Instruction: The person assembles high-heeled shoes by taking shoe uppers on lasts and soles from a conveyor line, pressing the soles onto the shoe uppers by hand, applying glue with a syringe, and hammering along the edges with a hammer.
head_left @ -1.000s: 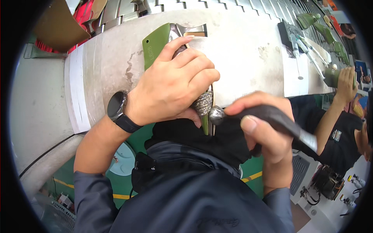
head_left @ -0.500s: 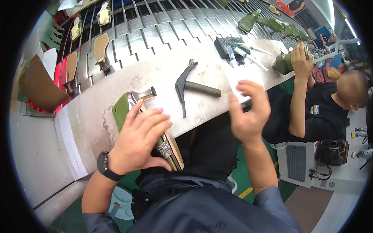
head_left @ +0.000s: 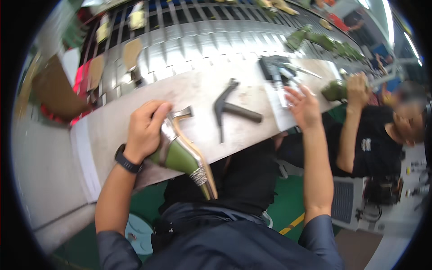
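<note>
The long pale grey metal workbench (head_left: pixel 252 96) is serving as the landmark, curving across the view with a slatted steel conveyor (head_left: pixel 216 40) running along its far side. At the bench's right end a co-worker in a black shirt (head_left: pixel 375 148) is sitting, one hand gripping a dark green shoe (head_left: pixel 334 91).

On the bench's near left edge, the green high-heeled shoe with a silvery metallic trim and tan sole (head_left: pixel 182 155) is lying tilted, its long axis running from the heel on the bench top, far-left, down to the pointed toe hanging off the near edge toward the person's lap. The left hand (head_left: pixel 145 130) is clamping it, fingers curled closed over the heel end, so the shoe is extending toward the person from those fingers. A black wristwatch (head_left: pixel 127 160) is sitting on that wrist.

Mid-bench, right of the shoe, a dark grey hammer (head_left: pixel 229 109) is lying loose, head far-left and handle pointing right. The right hand (head_left: pixel 305 107) is hovering farther right, fingers spread wide and holding nothing, over a white sheet (head_left: pixel 281 114) beside a cluster of small dark tools (head_left: pixel 275 67). The hammer's handle end is lying nearer this right hand than the left, between it and the shoe.
</note>
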A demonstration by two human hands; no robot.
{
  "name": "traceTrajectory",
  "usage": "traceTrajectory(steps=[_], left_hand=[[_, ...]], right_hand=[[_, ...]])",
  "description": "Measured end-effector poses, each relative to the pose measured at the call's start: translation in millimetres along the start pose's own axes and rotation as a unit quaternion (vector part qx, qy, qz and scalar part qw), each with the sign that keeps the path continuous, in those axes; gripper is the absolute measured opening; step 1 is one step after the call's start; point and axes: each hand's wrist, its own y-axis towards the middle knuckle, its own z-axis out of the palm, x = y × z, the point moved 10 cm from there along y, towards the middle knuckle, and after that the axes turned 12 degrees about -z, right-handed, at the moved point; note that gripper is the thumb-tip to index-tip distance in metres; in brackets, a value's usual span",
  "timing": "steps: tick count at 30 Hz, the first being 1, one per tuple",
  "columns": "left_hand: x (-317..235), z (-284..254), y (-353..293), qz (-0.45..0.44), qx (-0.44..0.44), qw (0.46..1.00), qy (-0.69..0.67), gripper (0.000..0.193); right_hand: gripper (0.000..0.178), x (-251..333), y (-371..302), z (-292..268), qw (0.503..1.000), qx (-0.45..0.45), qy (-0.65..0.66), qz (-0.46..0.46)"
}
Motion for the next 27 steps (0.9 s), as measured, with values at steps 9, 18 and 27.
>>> traceTrajectory(steps=[9,18,27], left_hand=[[3,0,1,0.034,0.014,0.999,0.015,0.029],[1,1,-2,0.049,0.010,0.999,0.011,0.027],[-1,-1,-3,0.059,0.003,0.998,0.021,0.025]], right_hand=[[0.070,97,-82,81,0.979,0.129,0.027,-0.156],[0.087,43,-204,227,0.901,0.401,-0.091,-0.138],[0.067,31,-206,251,0.893,0.432,-0.045,-0.115]])
